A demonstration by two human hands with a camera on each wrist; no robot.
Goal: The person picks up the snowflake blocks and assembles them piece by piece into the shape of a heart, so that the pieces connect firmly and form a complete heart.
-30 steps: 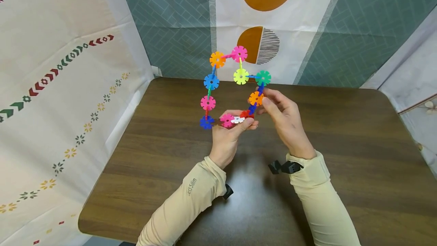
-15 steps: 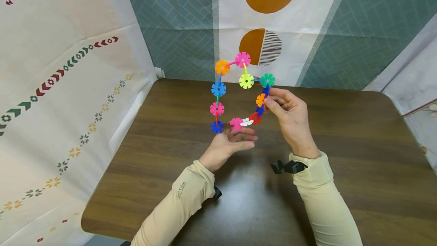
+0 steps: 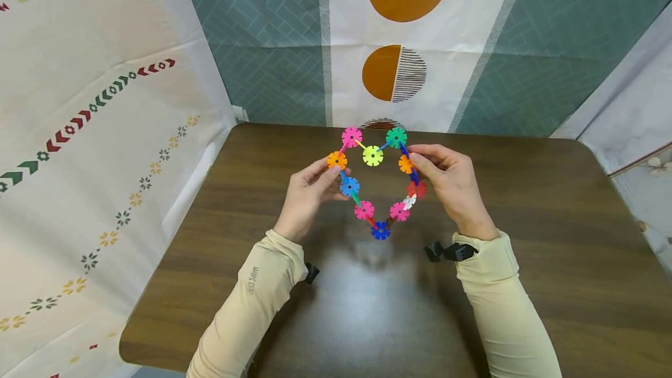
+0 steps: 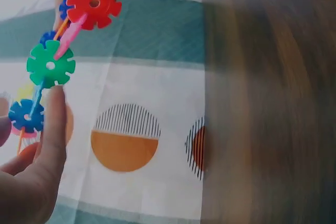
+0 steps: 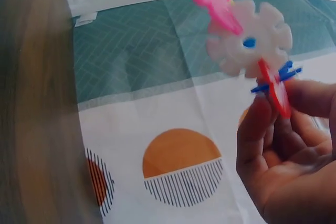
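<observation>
In the head view, flower-shaped interlocking plastic discs form a closed heart-like loop, held up above the table. A yellow disc (image 3: 373, 156) marks the dip at the top and a dark blue disc (image 3: 380, 230) the point at the bottom. My left hand (image 3: 304, 200) pinches the loop at the left orange disc (image 3: 337, 161). On the opposite side my right hand (image 3: 451, 185) pinches it by the right orange disc (image 3: 405, 163). The left wrist view has a green disc (image 4: 50, 65) at a fingertip. Below a white disc (image 5: 252, 40), the right wrist view shows the right fingers curled in.
A brown wooden table (image 3: 252, 238) lies under both hands. Behind it hangs a teal and white patterned cloth (image 3: 262, 45), and a white patterned cloth (image 3: 105, 179) covers the left side. Black wrist cameras sit on both sleeves.
My left hand let go of the loop's lower part, moved up and left, and now pinches the left side. The loop has come down and turned into an upright heart; the right hand keeps its pinch.
</observation>
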